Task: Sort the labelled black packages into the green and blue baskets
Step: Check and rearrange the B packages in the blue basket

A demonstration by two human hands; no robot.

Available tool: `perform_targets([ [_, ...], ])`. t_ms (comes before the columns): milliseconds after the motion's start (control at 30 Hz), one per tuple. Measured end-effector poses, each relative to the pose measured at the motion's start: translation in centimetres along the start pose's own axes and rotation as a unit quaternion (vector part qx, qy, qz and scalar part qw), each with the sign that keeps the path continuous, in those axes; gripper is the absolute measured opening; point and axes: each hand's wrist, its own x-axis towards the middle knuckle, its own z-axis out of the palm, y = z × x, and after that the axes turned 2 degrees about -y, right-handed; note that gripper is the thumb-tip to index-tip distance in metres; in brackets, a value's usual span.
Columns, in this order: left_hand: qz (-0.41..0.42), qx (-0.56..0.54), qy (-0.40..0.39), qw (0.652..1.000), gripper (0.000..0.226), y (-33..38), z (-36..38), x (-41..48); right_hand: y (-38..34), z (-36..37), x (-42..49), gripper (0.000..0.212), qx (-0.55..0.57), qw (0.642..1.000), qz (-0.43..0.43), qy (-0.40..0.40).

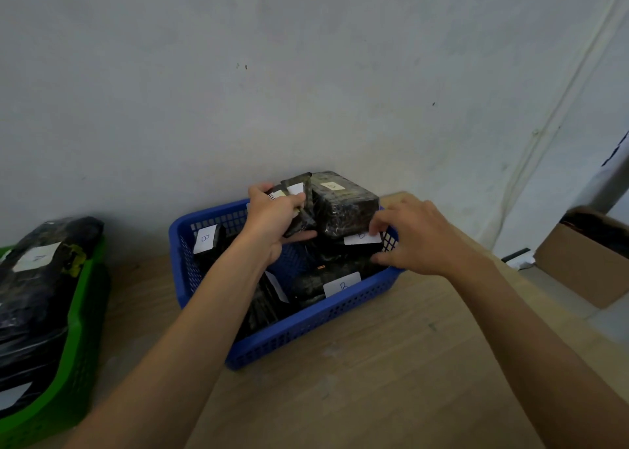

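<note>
A pale grey plaster wall point(306, 74) rises behind a light wooden table point(374, 363), and a brown cardboard box point(578, 264) sits beyond the table's right edge. At the table's left edge a green plastic basket point(78, 329) holds black wrapped packages, the top package point(68, 230) labelled "A". Against the back edge, a blue perforated plastic basket point(316, 322) holds black packages with white paper labels point(204, 239) reading "B". The left hand point(275, 220) grips a slim black labelled package point(306, 196) above the blue basket's far side, while the right hand point(418, 234) curls its fingers against a large black block-shaped package point(343, 207) at the far right corner, whether grasping it cannot be told.
</note>
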Motion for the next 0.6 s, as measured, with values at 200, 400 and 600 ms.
perform_targets([
  [200,0.010,0.019,0.043,0.999,0.080,-0.1,2.1,-0.2,-0.9,0.6,-0.1,0.043,0.020,0.997,0.071,0.026],
  [400,0.054,0.040,0.135,0.989,0.105,-1.6,4.3,0.4,-1.2,0.1,0.1,0.045,0.004,0.997,0.075,-0.002],
  [600,0.084,-0.048,0.139,0.986,0.091,1.5,0.2,0.3,-1.1,-0.4,-0.2,0.050,0.034,0.998,0.043,-0.018],
])
